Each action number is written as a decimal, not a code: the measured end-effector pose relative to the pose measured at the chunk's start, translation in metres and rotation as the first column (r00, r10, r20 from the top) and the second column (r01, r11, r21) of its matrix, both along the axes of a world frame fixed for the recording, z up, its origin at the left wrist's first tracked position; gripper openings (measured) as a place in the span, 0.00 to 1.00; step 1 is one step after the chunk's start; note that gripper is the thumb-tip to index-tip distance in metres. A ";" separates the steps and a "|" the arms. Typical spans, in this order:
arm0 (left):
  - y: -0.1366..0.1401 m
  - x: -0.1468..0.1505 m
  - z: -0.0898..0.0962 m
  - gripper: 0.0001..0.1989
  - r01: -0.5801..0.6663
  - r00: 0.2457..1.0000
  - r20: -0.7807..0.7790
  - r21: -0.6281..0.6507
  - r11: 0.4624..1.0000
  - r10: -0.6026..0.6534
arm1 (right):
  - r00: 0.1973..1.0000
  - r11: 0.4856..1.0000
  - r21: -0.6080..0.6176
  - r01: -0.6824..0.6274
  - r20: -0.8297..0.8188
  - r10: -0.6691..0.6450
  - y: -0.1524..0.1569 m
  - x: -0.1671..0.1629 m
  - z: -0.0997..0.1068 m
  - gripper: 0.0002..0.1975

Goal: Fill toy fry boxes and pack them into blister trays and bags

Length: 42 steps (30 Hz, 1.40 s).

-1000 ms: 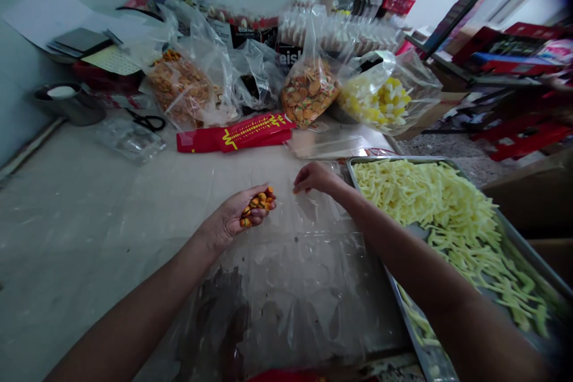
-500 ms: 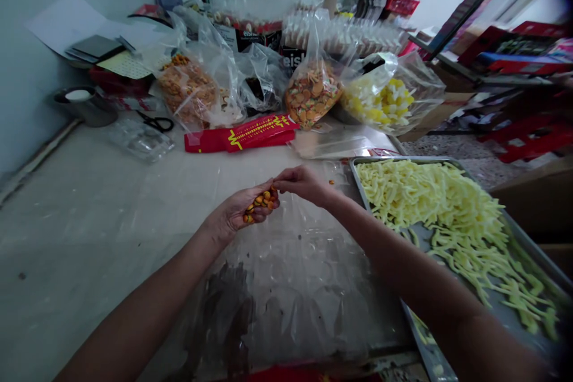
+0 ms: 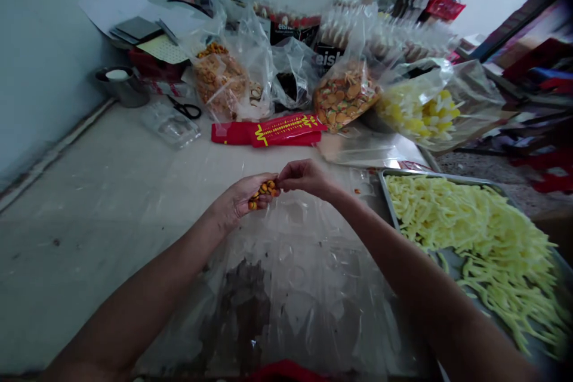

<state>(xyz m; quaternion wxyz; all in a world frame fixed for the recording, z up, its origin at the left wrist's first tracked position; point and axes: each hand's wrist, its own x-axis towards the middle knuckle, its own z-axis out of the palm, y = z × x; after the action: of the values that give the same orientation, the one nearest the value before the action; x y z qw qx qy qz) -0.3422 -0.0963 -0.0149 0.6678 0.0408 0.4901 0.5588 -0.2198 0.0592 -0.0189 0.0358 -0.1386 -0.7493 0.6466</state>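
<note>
My left hand [image 3: 248,194] is cupped palm up, its fingers curled around a small heap of glossy orange-and-yellow snack pieces [image 3: 263,192]. Thumb and fingers pinched together, my right hand [image 3: 307,178] meets the left fingertips at the edge of the heap. Whatever lies in that pinch is too small to make out. Below both hands, clear moulded plastic trays [image 3: 308,277] with shallow hollows cover the tabletop. One loose orange piece [image 3: 357,191] lies to the right, close to the metal tray [image 3: 388,206] that bears pale yellow curly sticks [image 3: 456,209].
Behind the hands lie red printed wrappers [image 3: 289,130]. Clear bags of snacks [image 3: 344,95] and yellow-white pieces [image 3: 418,113] stand farther back. At left are black scissors [image 3: 190,110], a tape roll [image 3: 123,86], a clear plastic pack [image 3: 172,125] and papers [image 3: 116,3].
The view has turned left, so the table and goods appear farther right. My right hand stays pinched at the left fingertips, its wrist slightly more arched.
</note>
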 end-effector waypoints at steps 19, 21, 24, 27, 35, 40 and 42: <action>-0.085 -0.042 0.011 0.11 -0.424 0.879 0.268 0.061 0.903 0.395 | 0.982 0.702 0.710 0.050 0.092 -0.163 -0.008 -0.015 -0.009 0.05; -0.083 -0.036 0.009 0.11 -0.382 0.899 0.266 0.088 0.920 0.348 | 0.982 0.729 0.683 0.048 0.102 -0.160 -0.006 -0.008 -0.008 0.04; -0.080 -0.029 0.008 0.12 -0.306 0.940 0.189 0.107 0.946 0.283 | 0.991 0.647 0.757 -0.093 0.136 -0.016 -0.013 0.007 -0.005 0.05; -0.079 -0.025 0.007 0.12 -0.253 0.960 0.153 0.108 0.961 0.235 | 0.985 0.519 0.837 -0.173 0.135 0.110 -0.024 0.018 -0.004 0.08; -0.079 -0.028 0.000 0.16 -0.164 0.972 0.192 0.143 0.976 0.136 | 0.903 0.667 0.734 -0.128 0.364 -0.227 0.000 -0.003 -0.012 0.07; -0.082 -0.029 -0.002 0.18 -0.080 0.971 0.235 0.165 0.983 0.040 | 0.891 0.655 0.734 -0.179 0.403 -0.209 0.013 -0.019 -0.003 0.12; -0.083 -0.028 -0.004 0.17 -0.057 0.969 0.248 0.151 0.987 0.018 | 0.969 0.698 0.711 -0.088 0.222 -0.104 0.000 -0.020 0.007 0.09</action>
<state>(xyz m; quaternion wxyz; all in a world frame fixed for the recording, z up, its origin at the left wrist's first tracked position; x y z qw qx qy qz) -0.3705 -0.1790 -0.0185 0.7074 0.0146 0.3587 0.6089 -0.2401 0.0591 -0.0114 -0.0031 -0.1959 -0.9392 0.2820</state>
